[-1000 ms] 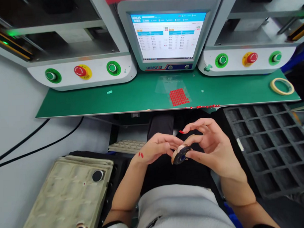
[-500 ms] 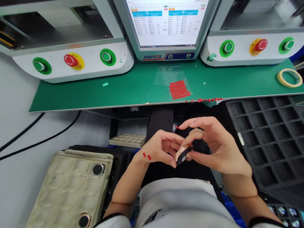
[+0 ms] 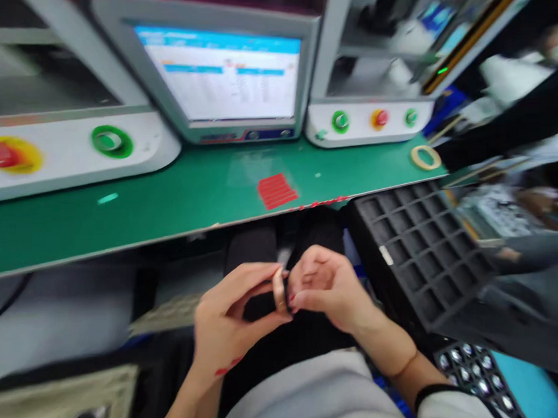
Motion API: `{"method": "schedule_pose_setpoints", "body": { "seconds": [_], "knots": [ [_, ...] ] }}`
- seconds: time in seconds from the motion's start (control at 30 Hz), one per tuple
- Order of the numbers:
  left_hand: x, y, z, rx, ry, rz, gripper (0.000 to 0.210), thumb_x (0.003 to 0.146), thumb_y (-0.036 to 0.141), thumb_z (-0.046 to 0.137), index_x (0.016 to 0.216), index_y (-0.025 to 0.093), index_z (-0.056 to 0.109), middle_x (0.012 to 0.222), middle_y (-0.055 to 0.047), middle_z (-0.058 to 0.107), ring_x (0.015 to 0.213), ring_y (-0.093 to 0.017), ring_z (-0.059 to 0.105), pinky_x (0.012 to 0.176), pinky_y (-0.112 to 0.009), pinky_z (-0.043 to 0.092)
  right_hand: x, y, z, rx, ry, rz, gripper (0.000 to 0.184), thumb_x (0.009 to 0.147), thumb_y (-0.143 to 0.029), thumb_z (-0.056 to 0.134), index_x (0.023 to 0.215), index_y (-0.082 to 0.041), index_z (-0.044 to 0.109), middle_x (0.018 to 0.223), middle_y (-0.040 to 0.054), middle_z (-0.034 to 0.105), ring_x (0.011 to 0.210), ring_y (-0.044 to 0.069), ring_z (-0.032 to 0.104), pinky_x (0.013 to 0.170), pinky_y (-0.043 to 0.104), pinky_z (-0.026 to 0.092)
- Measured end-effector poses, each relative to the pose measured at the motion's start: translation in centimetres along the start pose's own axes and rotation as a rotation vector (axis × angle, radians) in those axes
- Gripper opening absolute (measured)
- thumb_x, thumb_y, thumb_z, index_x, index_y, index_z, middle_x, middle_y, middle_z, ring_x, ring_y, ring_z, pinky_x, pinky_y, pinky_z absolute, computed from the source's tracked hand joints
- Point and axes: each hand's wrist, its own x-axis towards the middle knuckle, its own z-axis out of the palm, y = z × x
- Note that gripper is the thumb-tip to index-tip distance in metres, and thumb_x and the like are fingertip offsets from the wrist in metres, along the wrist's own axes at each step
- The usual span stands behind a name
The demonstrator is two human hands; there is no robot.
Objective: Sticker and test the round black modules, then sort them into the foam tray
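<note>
My left hand (image 3: 225,314) pinches a round gold-rimmed and black part (image 3: 279,291), like a watch case, between thumb and fingertips. The part stands on edge, its black side turned to the right. Against that side is my right hand (image 3: 332,289), fingers curled and thumb tip pressed in. A bit of red sticker (image 3: 292,298) shows at the right thumb tip; its exact contact with the part is blurred. Two red stickers (image 3: 228,367) lie on my left wrist.
On the green bench (image 3: 178,203) lie a sheet of red stickers (image 3: 277,191) and a tape roll (image 3: 425,158). Loose red bits line its edge. A black compartment tray (image 3: 417,247) is at the right, a beige tray (image 3: 61,396) at lower left. Behind stands a monitor (image 3: 223,70).
The view has swung right. My left hand now grips the part by its rim, and the right hand has let go of it. The right fingers, spread before, are curled at its face.
</note>
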Motion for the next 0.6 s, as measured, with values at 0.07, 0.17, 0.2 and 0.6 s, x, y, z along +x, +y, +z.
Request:
{"method": "schedule_pose_setpoints", "body": {
  "seconds": [0.07, 0.17, 0.2, 0.6],
  "knots": [
    [0.1, -0.3, -0.1, 0.023, 0.011, -0.025, 0.053, 0.067, 0.01, 0.084, 0.113, 0.031, 0.073, 0.107, 0.0, 0.073, 0.089, -0.015, 0.074, 0.082, -0.018, 0.062, 0.6, -0.1, -0.2, 0.02, 0.011, 0.034, 0.042, 0.057, -0.016, 0.092, 0.078, -0.018, 0.056, 0.066, -0.004, 0.069, 0.057, 0.007, 0.065, 0.057, 0.018, 0.056],
    [0.6, -0.8, 0.1, 0.027, 0.001, -0.015, 0.05, 0.069, 0.009, 0.081, 0.113, 0.031, 0.072, 0.109, 0.001, 0.073, 0.09, -0.014, 0.074, 0.085, -0.018, 0.061, 0.8, -0.8, -0.7, 0.013, 0.018, 0.054, 0.045, 0.053, -0.018, 0.094, 0.078, -0.017, 0.056, 0.067, -0.0037, 0.07, 0.057, 0.006, 0.065, 0.059, 0.017, 0.056],
    [0.8, -0.7, 0.2, 0.033, -0.012, -0.001, 0.052, 0.069, 0.008, 0.082, 0.114, 0.032, 0.072, 0.11, 0.001, 0.073, 0.091, -0.015, 0.074, 0.085, -0.019, 0.061, 0.7, -1.0, -0.7, 0.008, 0.012, 0.052, 0.044, 0.054, -0.017, 0.094, 0.078, -0.017, 0.057, 0.067, -0.0038, 0.07, 0.057, 0.006, 0.065, 0.06, 0.017, 0.056],
    [-3.3, -1.7, 0.3, -0.844, -0.092, -0.506, 0.066, 0.055, 0.032, 0.095, 0.094, 0.021, 0.042, 0.09, -0.007, 0.076, 0.085, -0.025, 0.076, 0.07, -0.031, 0.061, -0.6, 0.5, -0.3, -0.552, -0.341, -0.241, 0.063, 0.075, 0.005, 0.072, 0.125, -0.029, 0.053, 0.127, 0.0072, 0.061, 0.106, 0.019, 0.07, 0.085, 0.029, 0.059]
  ]
}}
